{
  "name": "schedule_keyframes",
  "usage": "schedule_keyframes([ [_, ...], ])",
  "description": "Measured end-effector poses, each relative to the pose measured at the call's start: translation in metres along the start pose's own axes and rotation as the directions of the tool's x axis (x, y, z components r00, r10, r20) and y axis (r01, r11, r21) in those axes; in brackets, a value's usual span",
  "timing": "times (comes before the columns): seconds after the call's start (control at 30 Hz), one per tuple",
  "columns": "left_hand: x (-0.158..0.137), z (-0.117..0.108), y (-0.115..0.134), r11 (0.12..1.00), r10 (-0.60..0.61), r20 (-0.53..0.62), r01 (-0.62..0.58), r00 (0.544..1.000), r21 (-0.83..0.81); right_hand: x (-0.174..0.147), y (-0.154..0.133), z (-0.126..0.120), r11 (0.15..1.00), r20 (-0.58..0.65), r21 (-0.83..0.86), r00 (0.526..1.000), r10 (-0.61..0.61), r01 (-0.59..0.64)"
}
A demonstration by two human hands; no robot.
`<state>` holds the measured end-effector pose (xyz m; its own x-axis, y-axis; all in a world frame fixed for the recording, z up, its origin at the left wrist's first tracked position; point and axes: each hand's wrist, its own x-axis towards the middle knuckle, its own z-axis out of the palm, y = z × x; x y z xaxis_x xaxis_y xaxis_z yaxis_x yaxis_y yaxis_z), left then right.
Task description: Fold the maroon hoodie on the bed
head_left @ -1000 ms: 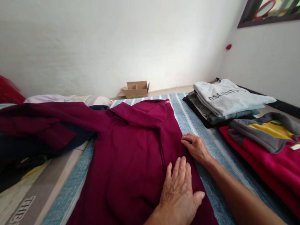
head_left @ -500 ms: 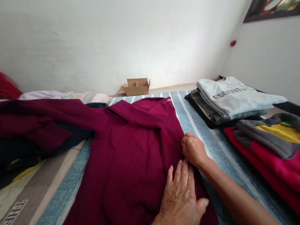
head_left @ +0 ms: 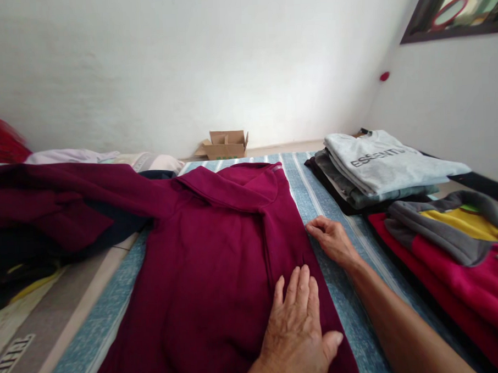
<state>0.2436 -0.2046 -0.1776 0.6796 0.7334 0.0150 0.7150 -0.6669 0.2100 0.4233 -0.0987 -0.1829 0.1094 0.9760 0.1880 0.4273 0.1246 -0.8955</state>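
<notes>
Spread on a blue striped cloth — maroon long-sleeved fabric top, beneath straight, unclenched fingers of left hand, only pressing; at its edge, curled fingers of right hand, hold unclear — shifted outward since before.

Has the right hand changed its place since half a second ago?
Yes. Judged against the striped sheet, the right hand has moved slightly to the right, towards the outer edge of the purple sweater.

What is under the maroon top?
Under the maroon top, a blue striped sheet shows at the body's edges and dark clothes beneath a sleeve; anything further in is hidden.
</notes>
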Motion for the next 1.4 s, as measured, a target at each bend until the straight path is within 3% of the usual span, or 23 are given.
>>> schedule_keyframes([
  [0.33,0.002,-0.006,0.003,0.999,-0.010,0.036,0.012,0.999,-0.039,-0.003,-0.001,0.009,0.999,0.000,0.032,1.000,-0.019,0.019],
  [0.5,0.002,-0.005,0.003,0.998,-0.018,0.007,0.018,1.000,-0.064,-0.009,-0.018,0.016,0.964,0.019,-0.026,0.964,-0.265,0.265],
  [0.57,0.002,-0.003,0.004,0.997,-0.028,0.000,0.028,1.000,-0.075,-0.012,-0.029,0.022,0.928,0.097,-0.039,0.926,-0.366,0.371],
  [0.67,0.002,-0.002,0.005,0.995,-0.039,0.029,0.041,0.999,-0.094,-0.015,-0.041,0.035,0.891,0.238,-0.077,0.876,-0.419,0.447],
  [1.0,0.003,-0.009,0.010,0.982,-0.053,0.059,0.062,0.997,-0.176,-0.013,-0.038,0.053,0.795,0.382,-0.300,0.830,-0.406,0.527],
  [1.4,0.002,-0.010,0.010,0.977,-0.038,0.047,0.047,0.998,-0.208,-0.014,-0.055,0.063,0.603,0.523,-0.539,0.795,-0.307,0.588],
])
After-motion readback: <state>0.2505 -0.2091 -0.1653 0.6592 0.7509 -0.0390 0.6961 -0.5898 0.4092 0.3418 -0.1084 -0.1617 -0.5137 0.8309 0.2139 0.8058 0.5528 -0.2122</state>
